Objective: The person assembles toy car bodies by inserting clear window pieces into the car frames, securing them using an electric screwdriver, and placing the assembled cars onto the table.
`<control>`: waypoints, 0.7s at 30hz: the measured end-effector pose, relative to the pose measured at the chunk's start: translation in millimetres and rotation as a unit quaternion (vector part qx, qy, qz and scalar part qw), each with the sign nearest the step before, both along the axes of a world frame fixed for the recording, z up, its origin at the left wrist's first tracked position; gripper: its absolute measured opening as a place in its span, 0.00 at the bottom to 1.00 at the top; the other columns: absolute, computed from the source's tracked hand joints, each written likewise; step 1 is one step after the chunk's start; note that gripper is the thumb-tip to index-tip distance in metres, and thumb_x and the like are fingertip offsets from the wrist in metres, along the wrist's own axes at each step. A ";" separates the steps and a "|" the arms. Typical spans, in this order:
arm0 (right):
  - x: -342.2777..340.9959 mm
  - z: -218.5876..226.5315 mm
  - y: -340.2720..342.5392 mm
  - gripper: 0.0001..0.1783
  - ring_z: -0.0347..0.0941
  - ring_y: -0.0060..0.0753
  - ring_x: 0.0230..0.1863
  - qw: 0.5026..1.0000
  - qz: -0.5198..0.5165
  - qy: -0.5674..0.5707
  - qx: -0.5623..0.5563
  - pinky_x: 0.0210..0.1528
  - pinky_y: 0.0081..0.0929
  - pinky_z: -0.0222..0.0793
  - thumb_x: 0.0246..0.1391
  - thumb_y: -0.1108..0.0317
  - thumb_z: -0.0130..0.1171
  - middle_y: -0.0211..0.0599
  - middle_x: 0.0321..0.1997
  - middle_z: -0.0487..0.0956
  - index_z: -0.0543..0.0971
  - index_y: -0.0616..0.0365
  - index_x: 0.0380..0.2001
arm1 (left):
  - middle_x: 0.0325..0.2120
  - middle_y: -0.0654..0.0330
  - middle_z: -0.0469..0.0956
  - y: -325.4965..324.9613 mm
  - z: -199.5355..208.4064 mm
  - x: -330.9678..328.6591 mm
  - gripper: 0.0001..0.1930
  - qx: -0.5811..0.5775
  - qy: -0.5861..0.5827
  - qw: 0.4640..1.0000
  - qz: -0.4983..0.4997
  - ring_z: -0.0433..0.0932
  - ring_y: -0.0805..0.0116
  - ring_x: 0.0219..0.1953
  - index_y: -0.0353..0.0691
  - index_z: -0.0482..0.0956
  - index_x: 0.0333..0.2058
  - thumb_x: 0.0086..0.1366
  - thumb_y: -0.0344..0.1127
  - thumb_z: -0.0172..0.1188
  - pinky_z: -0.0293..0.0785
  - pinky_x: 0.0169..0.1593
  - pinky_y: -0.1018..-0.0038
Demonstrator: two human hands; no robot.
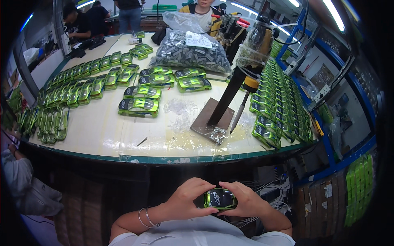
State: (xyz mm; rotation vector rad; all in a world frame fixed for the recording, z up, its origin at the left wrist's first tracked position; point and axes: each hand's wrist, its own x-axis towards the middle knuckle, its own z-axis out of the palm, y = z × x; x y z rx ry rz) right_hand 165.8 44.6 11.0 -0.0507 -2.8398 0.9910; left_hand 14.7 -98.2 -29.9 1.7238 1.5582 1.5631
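Low in front of my body, short of the table's edge, both hands hold one green and dark toy car body shell (pixel 220 198). My left hand (pixel 190 197) grips its left end, thumb below and fingers above. My right hand (pixel 242 198) closes on the other end the same way. A pale squiggle marks the dark part of the shell. The fingertips partly cover both ends. Nearest on the table, similar green car shells (pixel 138 107) stand in a small group at the middle left.
A black post on a brown base plate (pixel 205 121) rises from the table (pixel 94 131), a yellow-capped tool (pixel 242 106) beside it. Rows of green shells (pixel 275 106) fill the right side and more (pixel 82 90) the left. Behind lies a clear bag of small grey parts (pixel 188 51). Several people are around.
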 end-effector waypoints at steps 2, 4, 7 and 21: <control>0.7 -2.4 1.8 0.36 0.70 0.40 0.36 1.000 0.003 0.021 0.016 0.37 0.29 0.67 0.29 0.61 0.67 0.44 0.37 0.71 0.67 0.62 0.45 | 0.33 0.54 0.73 2.4 -1.4 1.0 0.26 0.007 0.007 1.000 0.006 0.72 0.60 0.36 0.32 0.72 0.38 0.39 0.39 0.67 0.67 0.41 0.69; 0.2 -1.9 -0.9 0.36 0.70 0.40 0.36 0.999 0.007 0.043 0.027 0.37 0.29 0.67 0.29 0.61 0.67 0.44 0.36 0.72 0.67 0.63 0.45 | 0.33 0.54 0.73 -0.7 -1.3 0.9 0.27 0.015 0.012 1.000 0.005 0.72 0.60 0.36 0.31 0.72 0.38 0.39 0.40 0.67 0.67 0.41 0.69; 2.2 5.0 1.3 0.35 0.70 0.42 0.37 0.999 0.014 0.006 0.045 0.38 0.29 0.67 0.28 0.61 0.67 0.45 0.36 0.73 0.68 0.63 0.43 | 0.33 0.52 0.73 1.2 -5.0 3.8 0.27 0.010 0.001 1.000 -0.004 0.71 0.59 0.37 0.31 0.71 0.39 0.41 0.41 0.67 0.67 0.42 0.69; -1.3 37.6 170.8 0.24 0.71 0.30 0.33 0.816 -0.282 0.177 -0.472 0.33 0.25 0.70 0.48 0.60 0.48 0.45 0.37 0.72 0.61 0.59 0.47 | 0.27 0.53 0.75 -3.4 -14.0 -39.4 0.10 0.014 -0.023 0.992 0.124 0.74 0.61 0.30 0.33 0.75 0.30 0.46 0.29 0.60 0.69 0.35 0.73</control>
